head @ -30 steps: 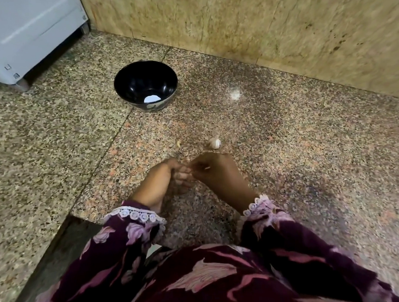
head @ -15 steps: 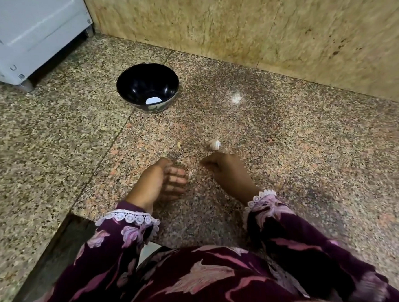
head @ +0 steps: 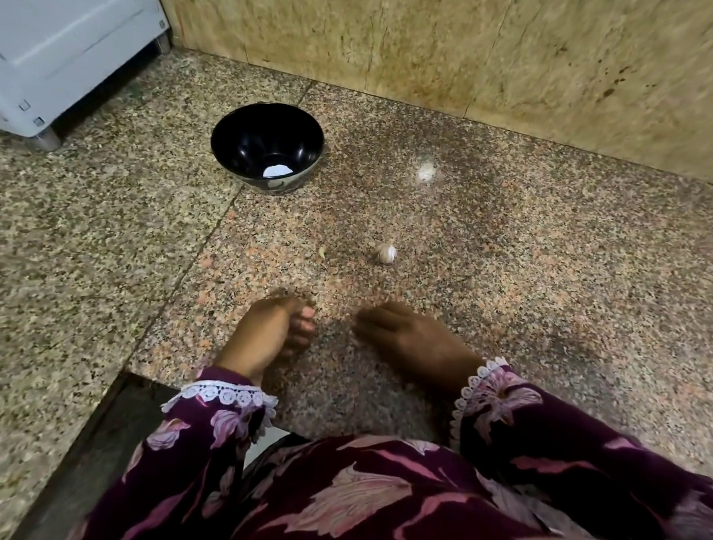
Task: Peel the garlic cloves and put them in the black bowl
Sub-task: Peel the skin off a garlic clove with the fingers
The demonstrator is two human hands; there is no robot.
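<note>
The black bowl (head: 230, 146) stands at the back of the granite counter, with a white patch at its bottom that I cannot identify. One unpeeled garlic piece (head: 386, 252) lies on the counter between the bowl and my hands. My left hand (head: 267, 333) rests low on the counter with its fingers curled in. Anything inside the curl is hidden, and the fingertips are blurred. My right hand (head: 413, 337) hovers palm down just below the garlic, fingers stretched toward the left, with nothing visible in it. A gap separates the two hands.
A small scrap of garlic skin (head: 321, 252) lies left of the garlic. A white appliance (head: 54, 58) stands at the back left. A beige stone wall (head: 500, 52) runs behind the counter. The counter's dark edge (head: 86, 453) drops off at the lower left.
One second ago both hands were pinched together over something small. They have since pulled apart, the left curling shut and the right flattening. The garlic and the bowl have not moved.
</note>
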